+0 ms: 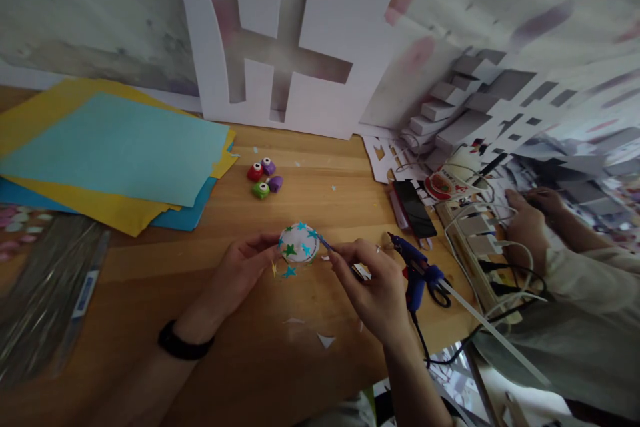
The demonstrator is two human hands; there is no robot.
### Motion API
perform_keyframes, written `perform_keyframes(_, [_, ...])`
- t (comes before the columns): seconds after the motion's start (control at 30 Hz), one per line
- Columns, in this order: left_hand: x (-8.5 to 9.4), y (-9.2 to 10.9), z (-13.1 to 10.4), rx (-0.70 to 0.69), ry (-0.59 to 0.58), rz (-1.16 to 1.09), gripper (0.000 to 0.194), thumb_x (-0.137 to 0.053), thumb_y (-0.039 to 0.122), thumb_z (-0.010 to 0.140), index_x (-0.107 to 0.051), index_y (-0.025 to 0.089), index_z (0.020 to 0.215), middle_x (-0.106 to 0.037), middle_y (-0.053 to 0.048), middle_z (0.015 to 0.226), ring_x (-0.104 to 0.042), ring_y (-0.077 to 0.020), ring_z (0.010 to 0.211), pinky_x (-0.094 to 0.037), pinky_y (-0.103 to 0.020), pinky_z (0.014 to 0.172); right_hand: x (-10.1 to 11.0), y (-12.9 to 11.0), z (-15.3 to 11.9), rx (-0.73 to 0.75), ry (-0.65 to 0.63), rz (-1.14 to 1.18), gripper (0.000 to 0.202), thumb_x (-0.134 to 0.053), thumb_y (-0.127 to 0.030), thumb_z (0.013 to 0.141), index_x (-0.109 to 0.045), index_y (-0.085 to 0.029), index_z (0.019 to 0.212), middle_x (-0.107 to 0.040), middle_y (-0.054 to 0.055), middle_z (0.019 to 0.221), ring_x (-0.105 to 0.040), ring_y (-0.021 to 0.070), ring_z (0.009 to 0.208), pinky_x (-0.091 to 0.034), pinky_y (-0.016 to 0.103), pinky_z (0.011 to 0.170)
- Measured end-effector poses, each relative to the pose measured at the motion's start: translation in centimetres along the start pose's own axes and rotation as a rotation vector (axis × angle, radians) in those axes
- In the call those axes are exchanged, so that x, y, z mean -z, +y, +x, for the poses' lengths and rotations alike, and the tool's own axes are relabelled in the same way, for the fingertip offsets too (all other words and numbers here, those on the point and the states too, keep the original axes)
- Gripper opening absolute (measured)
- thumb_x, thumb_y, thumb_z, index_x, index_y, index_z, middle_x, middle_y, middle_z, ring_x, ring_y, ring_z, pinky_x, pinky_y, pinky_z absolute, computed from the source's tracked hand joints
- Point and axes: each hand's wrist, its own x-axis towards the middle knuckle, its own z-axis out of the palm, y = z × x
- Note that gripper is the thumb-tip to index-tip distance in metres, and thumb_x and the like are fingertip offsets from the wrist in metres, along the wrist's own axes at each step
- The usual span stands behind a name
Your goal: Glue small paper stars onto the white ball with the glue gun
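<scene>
A small round clear item (pixel 299 245) with blue and green stars on it is at the middle of the view, above the wooden table. My left hand (pixel 243 272) pinches its left edge between thumb and fingers. In my right hand (pixel 371 280) is a thin dark tool (pixel 325 241), tweezer-like, whose tip meets a blue star at the upper right rim. A yellow star (pixel 275 269) and a blue star (pixel 289 272) show just below the round item. White paper scraps (pixel 326 340) lie nearer to me.
Coloured sheets (pixel 115 147) are stacked at the left, with small craft punches (pixel 261 190) beside them. A blue glue gun (pixel 415 267), a phone (pixel 415 208) and a power strip (pixel 475 260) with cables stand right. Another person's hands (pixel 530 220) are at far right.
</scene>
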Motion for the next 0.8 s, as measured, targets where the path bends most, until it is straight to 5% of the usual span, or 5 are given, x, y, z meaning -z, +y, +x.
perform_keyframes(0.8, [-0.29, 0.37, -0.46, -0.014, 0.006, 0.067, 0.024, -0.088, 0.031, 0.054, -0.078, 0.022, 0.074, -0.079, -0.004, 0.083, -0.07, -0.0216, 0.084, -0.054, -0.032, 0.083, -0.06, 0.03, -0.5, -0.051, 0.001, 0.048, 0.013, -0.061, -0.02, 0.09, -0.071, -0.017, 0.084, -0.066, 0.001, 0.069, -0.06, 0.0131, 0.061, -0.047, 0.026, 0.06])
